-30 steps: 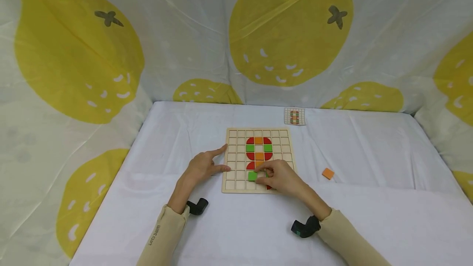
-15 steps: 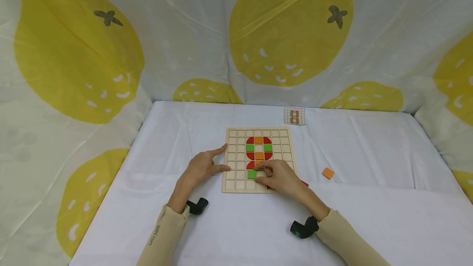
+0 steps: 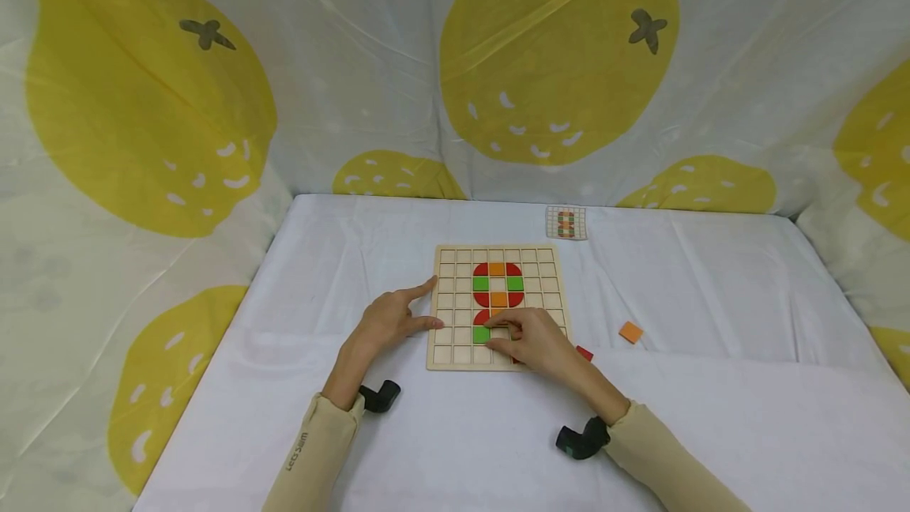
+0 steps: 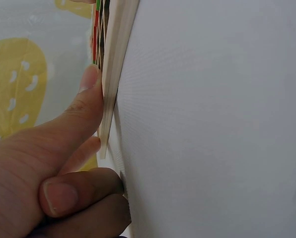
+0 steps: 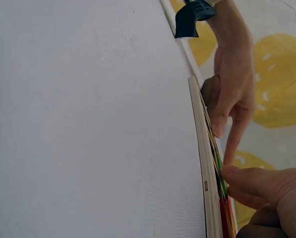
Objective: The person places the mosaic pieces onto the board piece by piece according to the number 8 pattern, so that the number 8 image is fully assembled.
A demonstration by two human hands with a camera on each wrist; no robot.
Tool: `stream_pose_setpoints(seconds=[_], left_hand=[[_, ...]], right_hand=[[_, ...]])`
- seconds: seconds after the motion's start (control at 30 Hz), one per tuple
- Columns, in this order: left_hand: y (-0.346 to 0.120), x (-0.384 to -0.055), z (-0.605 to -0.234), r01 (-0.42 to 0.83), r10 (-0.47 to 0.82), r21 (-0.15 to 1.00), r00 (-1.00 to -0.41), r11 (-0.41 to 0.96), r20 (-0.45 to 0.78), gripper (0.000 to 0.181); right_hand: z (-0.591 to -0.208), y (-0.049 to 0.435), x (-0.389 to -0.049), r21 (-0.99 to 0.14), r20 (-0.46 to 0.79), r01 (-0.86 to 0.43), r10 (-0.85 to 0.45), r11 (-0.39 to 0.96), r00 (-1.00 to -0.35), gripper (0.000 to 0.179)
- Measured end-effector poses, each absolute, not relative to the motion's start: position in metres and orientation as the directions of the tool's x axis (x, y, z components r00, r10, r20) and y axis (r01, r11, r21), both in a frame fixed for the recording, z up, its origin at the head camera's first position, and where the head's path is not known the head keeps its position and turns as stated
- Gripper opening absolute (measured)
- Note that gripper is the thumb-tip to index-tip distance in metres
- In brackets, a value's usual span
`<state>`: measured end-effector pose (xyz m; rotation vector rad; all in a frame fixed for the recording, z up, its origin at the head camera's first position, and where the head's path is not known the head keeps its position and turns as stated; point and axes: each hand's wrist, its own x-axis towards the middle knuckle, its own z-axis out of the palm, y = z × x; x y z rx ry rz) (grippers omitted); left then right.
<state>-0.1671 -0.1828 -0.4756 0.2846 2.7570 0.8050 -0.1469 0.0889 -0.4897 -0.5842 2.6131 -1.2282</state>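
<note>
A wooden grid board [image 3: 456, 355] bears red rounded pieces, orange squares and green squares in its middle columns. My left hand [image 3: 387, 321] is at its left edge, thumb on the rim and index finger stretched to the side farther up; the other fingers fold under in the left wrist view. With thumb and index finger my right hand [image 3: 535, 344] pinches a green square tile [image 3: 480, 335], which lies in a cell just below a red piece [image 3: 481, 317]. The right hand covers part of the board's lower right.
An orange square tile [image 3: 630, 332] lies on the white cloth right of the board. A red piece [image 3: 584, 353] shows beside the right wrist. Behind the board lies a small pattern card [image 3: 566, 224]. A lemon-print curtain [image 3: 355, 101] hangs behind the table.
My right hand has shifted slightly left with the green tile, which now sits squarely in its cell. The red piece by the right wrist has come into view. The left hand stays put.
</note>
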Motion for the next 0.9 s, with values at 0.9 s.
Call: stream_pose_setpoints(seconds=[0.9], left_hand=[[-0.18, -0.167, -0.474, 0.067, 0.224, 0.549, -0.948, 0.833, -0.225, 0.086]], right_hand=[[-0.482, 0.193, -0.133, -0.723, 0.057, -0.174, -0.193, 0.669, -0.98, 0.027]])
